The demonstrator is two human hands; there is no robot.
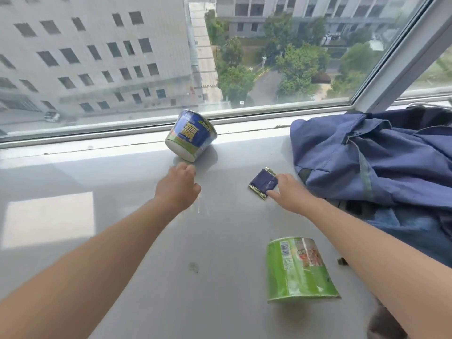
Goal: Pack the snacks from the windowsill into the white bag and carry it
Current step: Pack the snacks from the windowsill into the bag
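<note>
**Hands at the snacks on the windowsill [127,182]**

The left hand [179,185], fingers loosely bent and holding nothing, is just short of the tilted blue noodle cup [192,135]. The right hand [288,192] pinches a dark blue packet [263,185] near a heap of blue fabric [367,162]. A green cup [298,267] lies on its side.
</note>
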